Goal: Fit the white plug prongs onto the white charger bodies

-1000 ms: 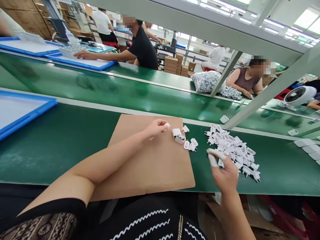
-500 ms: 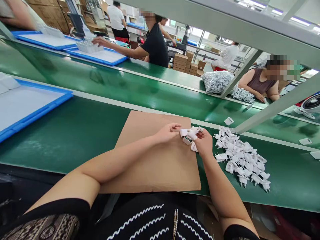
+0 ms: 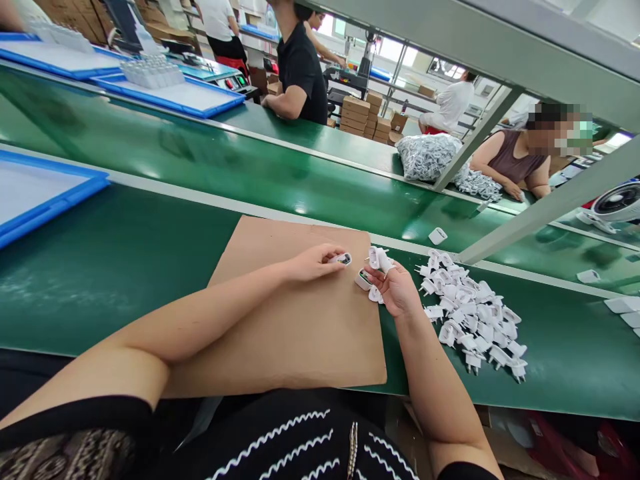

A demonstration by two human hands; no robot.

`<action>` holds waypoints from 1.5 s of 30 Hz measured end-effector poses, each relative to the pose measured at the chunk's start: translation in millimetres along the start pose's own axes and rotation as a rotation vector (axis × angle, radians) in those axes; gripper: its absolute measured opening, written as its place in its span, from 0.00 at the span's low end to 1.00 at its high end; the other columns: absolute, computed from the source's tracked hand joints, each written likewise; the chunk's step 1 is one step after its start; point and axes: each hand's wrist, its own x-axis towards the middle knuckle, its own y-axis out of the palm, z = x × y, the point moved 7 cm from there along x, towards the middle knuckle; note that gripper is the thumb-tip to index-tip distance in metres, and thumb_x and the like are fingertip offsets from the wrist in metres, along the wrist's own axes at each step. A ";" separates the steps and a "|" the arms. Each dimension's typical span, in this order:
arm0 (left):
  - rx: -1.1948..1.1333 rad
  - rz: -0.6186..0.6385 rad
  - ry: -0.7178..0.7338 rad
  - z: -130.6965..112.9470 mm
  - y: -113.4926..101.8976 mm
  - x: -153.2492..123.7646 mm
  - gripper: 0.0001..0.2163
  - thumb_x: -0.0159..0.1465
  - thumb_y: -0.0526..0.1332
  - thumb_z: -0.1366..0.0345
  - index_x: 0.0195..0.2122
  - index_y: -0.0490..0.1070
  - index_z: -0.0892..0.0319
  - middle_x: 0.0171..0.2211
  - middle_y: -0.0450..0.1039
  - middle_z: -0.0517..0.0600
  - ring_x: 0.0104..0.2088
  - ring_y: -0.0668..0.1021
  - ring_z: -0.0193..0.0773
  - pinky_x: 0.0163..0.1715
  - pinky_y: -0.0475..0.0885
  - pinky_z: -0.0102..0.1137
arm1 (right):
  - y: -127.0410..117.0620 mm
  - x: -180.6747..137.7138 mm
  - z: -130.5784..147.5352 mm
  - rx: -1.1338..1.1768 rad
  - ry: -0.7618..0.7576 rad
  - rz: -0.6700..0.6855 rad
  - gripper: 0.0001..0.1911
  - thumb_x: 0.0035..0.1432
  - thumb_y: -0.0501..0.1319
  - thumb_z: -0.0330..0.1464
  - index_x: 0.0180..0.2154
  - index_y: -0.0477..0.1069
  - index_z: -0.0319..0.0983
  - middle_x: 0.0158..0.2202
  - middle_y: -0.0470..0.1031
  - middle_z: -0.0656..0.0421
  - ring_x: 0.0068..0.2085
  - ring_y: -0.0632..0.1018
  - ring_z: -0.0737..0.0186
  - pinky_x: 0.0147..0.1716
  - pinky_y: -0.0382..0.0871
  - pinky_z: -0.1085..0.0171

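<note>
The left hand (image 3: 317,262) has its grip pinching a white case (image 3: 344,259) above the cardboard (image 3: 285,333). The case has rounded corners; its open end exposes dark and green internals. The right hand (image 3: 400,290) has its fingers curled at a white plug (image 3: 375,257); whether that grip is pinching it cannot be told. A second case (image 3: 363,281), likewise open-ended, lies near the cardboard's right edge. Farther right, a pile (image 3: 473,310) of two-pin white plugs covers part of the green bench (image 3: 575,360). Markings are too small to read.
</note>
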 end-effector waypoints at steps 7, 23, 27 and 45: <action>0.134 -0.066 -0.018 5.4 1.6 -33.7 0.24 0.71 0.58 0.45 0.62 0.74 0.51 0.53 0.77 0.54 0.61 0.69 0.53 0.65 0.63 0.45 | 8.0 -10.6 -1.3 -0.120 -0.004 0.022 0.24 0.40 0.79 0.45 0.36 0.78 0.40 0.27 0.76 0.61 0.25 0.74 0.68 0.21 0.65 0.68; -0.033 -0.152 0.053 3.7 -0.3 -29.2 0.29 0.48 0.80 0.50 0.48 0.77 0.56 0.46 0.76 0.54 0.47 0.76 0.48 0.49 0.72 0.41 | 38.1 -41.1 24.2 -1.037 -0.747 0.024 0.12 0.67 0.64 0.38 0.49 0.80 0.45 0.46 0.77 0.53 0.47 0.80 0.54 0.48 0.78 0.53; -0.014 -0.088 0.068 5.2 0.1 -28.0 0.17 0.58 0.74 0.53 0.46 0.81 0.54 0.40 0.78 0.53 0.48 0.75 0.49 0.51 0.72 0.41 | 41.4 -39.3 15.3 -0.935 -0.611 0.125 0.11 0.68 0.63 0.39 0.49 0.79 0.45 0.53 0.78 0.52 0.56 0.78 0.52 0.55 0.75 0.52; 0.053 0.004 0.229 -5.4 10.2 -34.3 0.15 0.62 0.72 0.56 0.48 0.81 0.53 0.46 0.80 0.53 0.49 0.77 0.47 0.54 0.72 0.40 | 52.2 -51.8 20.7 -1.162 -0.898 0.128 0.14 0.67 0.61 0.30 0.52 0.78 0.45 0.45 0.80 0.53 0.47 0.79 0.53 0.47 0.77 0.53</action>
